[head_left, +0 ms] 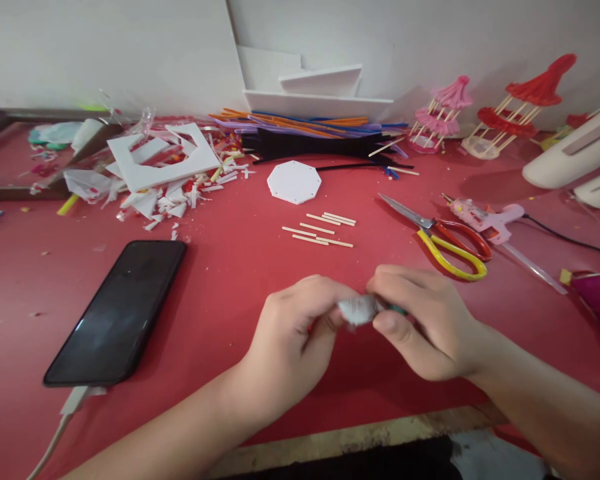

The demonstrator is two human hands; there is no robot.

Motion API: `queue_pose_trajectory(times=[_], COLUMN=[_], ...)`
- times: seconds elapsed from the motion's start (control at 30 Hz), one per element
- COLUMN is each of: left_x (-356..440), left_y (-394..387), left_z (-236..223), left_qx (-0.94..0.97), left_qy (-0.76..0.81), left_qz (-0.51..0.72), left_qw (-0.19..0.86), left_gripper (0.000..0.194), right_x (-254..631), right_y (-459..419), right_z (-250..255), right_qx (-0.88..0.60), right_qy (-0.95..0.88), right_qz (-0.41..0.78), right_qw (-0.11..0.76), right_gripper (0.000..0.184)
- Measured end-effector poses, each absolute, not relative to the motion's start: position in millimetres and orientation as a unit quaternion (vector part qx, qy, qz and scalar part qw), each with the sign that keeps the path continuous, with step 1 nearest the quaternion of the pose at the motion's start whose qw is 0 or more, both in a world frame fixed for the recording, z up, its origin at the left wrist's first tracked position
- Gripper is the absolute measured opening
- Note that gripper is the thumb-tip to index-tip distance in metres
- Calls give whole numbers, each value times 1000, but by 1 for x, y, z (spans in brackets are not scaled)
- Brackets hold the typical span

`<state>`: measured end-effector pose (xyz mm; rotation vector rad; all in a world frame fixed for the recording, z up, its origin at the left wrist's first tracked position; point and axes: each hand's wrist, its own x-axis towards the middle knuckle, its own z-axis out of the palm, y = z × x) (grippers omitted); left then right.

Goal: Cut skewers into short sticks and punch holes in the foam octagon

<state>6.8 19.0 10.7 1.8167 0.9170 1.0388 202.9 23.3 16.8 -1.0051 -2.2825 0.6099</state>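
My left hand (300, 327) pinches one end of a small whitish-grey object (357, 311), blurred so that its kind is unclear. From the other side my right hand (425, 323) closes on it, with a bit of dark green showing between thumb and fingers. Both hands are held over the near part of the red table. Beyond them lie several short wooden sticks (317, 231) and a white octagonal foam plate (294, 182) with small holes near its edge. Scissors (433, 233) with one yellow and one red handle rest to the right of the sticks.
At left is a black phone (117, 313) with a cable. White foam offcuts (165, 160) are heaped behind it. Bundled pipe cleaners (310, 133) line the wall. A pink glue gun (487, 217) and two small tiered models, pink (440, 117) and red (523, 110), are at right.
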Motion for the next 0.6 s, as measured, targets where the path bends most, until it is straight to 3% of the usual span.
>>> queue_pose_trajectory(times=[0.23, 0.37, 0.6], left_x=[10, 12, 15], left_y=[16, 20, 24], left_z=[9, 10, 12], left_qx=[683, 602, 492], left_qy=[385, 386, 365], left_qz=[424, 436, 392], left_qw=[454, 546, 686], left_gripper=[15, 15, 17], right_x=[210, 207, 205], right_y=[30, 28, 25], right_z=[16, 18, 17], right_qx=[-435, -430, -378], right_qy=[-793, -795, -844], right_qz=[175, 159, 146], right_qw=[389, 397, 351], right_gripper=[27, 20, 72])
